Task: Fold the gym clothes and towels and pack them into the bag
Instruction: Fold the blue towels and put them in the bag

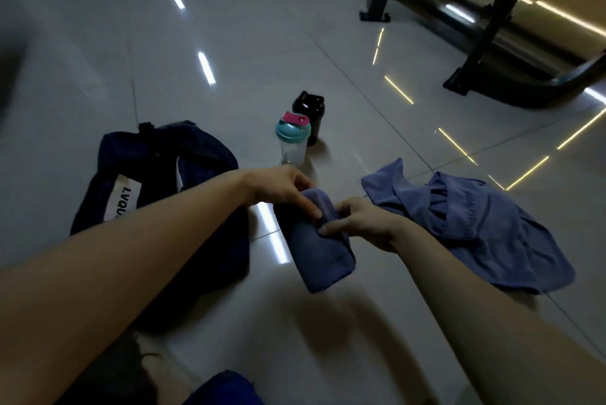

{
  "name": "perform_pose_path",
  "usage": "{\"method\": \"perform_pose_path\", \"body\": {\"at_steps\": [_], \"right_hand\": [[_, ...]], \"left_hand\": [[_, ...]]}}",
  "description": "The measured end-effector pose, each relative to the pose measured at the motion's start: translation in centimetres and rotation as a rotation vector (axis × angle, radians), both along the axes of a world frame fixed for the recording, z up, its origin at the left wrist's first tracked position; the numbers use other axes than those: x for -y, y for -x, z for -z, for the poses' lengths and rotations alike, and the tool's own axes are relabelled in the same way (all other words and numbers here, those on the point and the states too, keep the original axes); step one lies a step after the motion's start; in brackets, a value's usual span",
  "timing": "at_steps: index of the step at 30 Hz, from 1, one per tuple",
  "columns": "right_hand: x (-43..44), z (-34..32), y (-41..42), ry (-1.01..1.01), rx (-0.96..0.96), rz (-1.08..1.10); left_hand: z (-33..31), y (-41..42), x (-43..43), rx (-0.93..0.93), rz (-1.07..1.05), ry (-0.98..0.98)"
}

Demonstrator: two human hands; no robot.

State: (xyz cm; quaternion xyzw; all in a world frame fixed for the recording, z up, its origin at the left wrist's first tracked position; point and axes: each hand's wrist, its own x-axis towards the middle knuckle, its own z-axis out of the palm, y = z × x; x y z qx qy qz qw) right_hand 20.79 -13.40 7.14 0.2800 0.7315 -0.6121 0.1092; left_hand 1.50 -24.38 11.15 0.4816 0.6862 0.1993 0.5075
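Note:
A folded blue towel (316, 249) is held above the tiled floor in the middle of the view. My left hand (282, 186) grips its top end from the left, fingers over the cloth. My right hand (359, 224) pinches the same end from the right, thumb on the fold. A dark navy gym bag (154, 208) with a white label lies on the floor to the left, under my left forearm. A crumpled blue garment (472, 227) lies spread on the floor to the right.
Two shaker bottles stand behind the towel: a clear one with a teal lid and pink cap (292, 139) and a black one (310, 116). Dark gym machine legs (485, 24) fill the far right. Blue cloth (226, 388) shows at the bottom edge.

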Motion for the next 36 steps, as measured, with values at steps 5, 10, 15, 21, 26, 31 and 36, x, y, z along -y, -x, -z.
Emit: {"method": "perform_pose_path", "body": {"at_steps": [5,10,15,21,26,31,36], "right_hand": [[3.1,-6.1,3.9,-0.080,-0.137,-0.008],[6.2,-11.2,8.9,-0.118,-0.274,0.034],[7.7,-13.5,14.2,-0.258,-0.263,-0.032],[9.0,-13.4,20.2,-0.313,-0.168,-0.203],[10.8,-11.6,25.4,-0.537,-0.204,-0.332],[13.0,-5.1,27.8,-0.897,-0.235,-0.401],[14.2,0.4,27.0,-1.134,-0.110,-0.733]], "left_hand": [[-4.6,4.4,4.3,0.110,-0.215,-0.109],[-9.2,8.2,7.5,0.055,-0.398,-0.210],[-11.9,10.8,10.3,-0.083,-0.495,-0.221],[-10.0,13.3,14.7,-0.105,-0.724,-0.250],[-6.9,15.7,19.7,-0.019,-0.919,-0.265],[2.7,17.2,24.1,-0.573,-0.952,-0.031],[7.3,15.7,25.7,-0.822,-0.622,0.512]]}}
